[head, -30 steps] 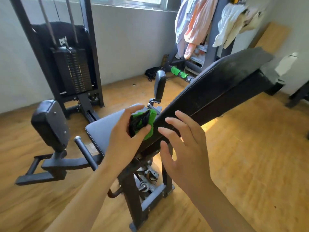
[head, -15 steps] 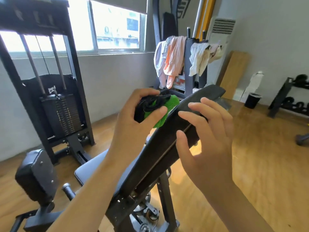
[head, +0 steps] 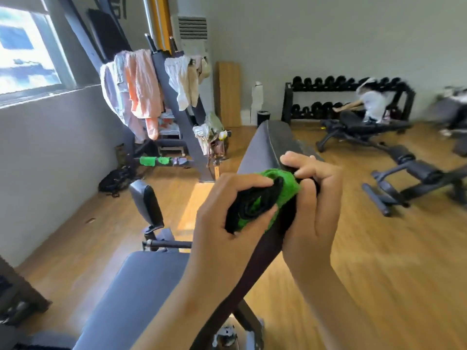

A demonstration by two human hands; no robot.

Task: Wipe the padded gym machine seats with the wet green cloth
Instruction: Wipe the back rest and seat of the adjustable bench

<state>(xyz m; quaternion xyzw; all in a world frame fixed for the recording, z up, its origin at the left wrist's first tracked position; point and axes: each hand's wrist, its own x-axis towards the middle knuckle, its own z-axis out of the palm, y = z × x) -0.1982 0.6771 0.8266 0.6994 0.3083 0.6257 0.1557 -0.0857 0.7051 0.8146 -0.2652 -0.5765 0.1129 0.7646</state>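
The green cloth (head: 280,195), bunched with dark folds, is held in front of me over the tilted black backrest pad (head: 270,145) of the gym machine. My left hand (head: 227,215) grips the cloth from the left. My right hand (head: 313,198) pinches the cloth's right edge with its fingertips. The flat padded seat (head: 141,286) lies below my left forearm. The backrest's lower part is hidden behind my hands.
A small black pad (head: 146,205) on a post stands left of the seat. Clothes hang on a rack (head: 141,97) by the window. Another bench (head: 414,178), a dumbbell rack (head: 328,97) and a person (head: 371,102) are at the far right. The floor is wood.
My view swung up and to the right. Both hands rose along the backrest, and my right hand, open before, now pinches the cloth together with my left.
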